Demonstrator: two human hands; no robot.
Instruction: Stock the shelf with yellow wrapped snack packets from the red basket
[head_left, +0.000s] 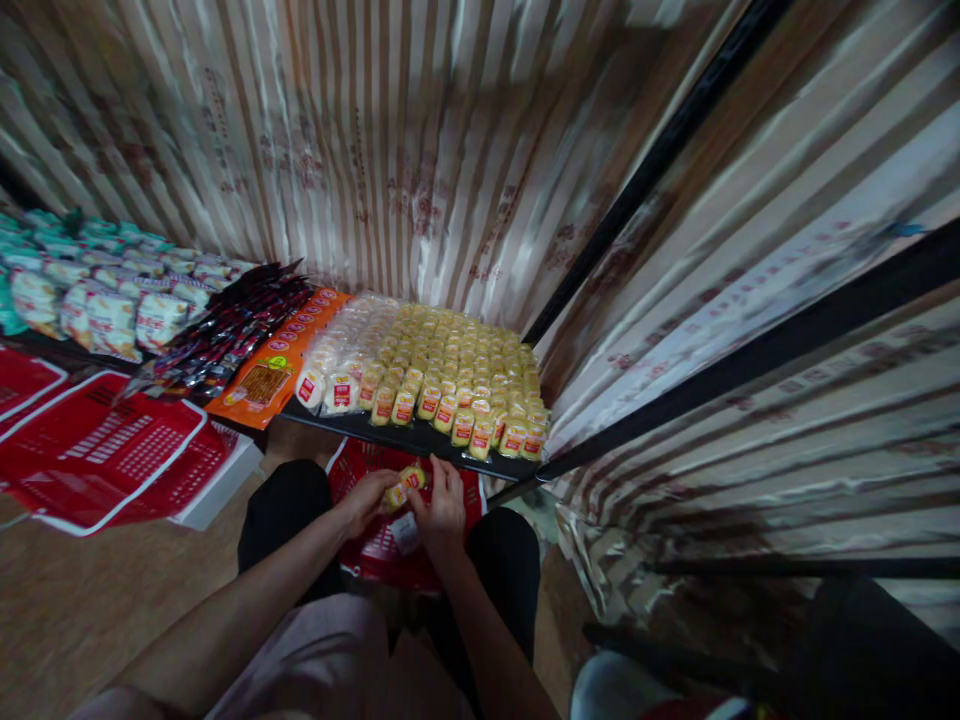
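Note:
Over my lap, my left hand (364, 502) pinches small yellow cakes in clear wrappers (405, 487), apparently two side by side. My right hand (442, 512) closes on their right side, thumb against the wrapper and fingers curled behind. Below both hands is a red plastic bag (375, 555) with white print, lying between my knees. A small white label (406, 534) shows on it, close to my right wrist. Just beyond, rows of the same wrapped yellow cakes (465, 375) stand on a black shelf (420, 438).
Left along the shelf are white wrapped cakes (341, 392), an orange snack bag (274, 360), dark red packets (232, 325) and white-and-green bags (112, 310). Large red bags (105, 450) lie at left. Black poles (645, 185) and a striped curtain (420, 130) bound the back and right.

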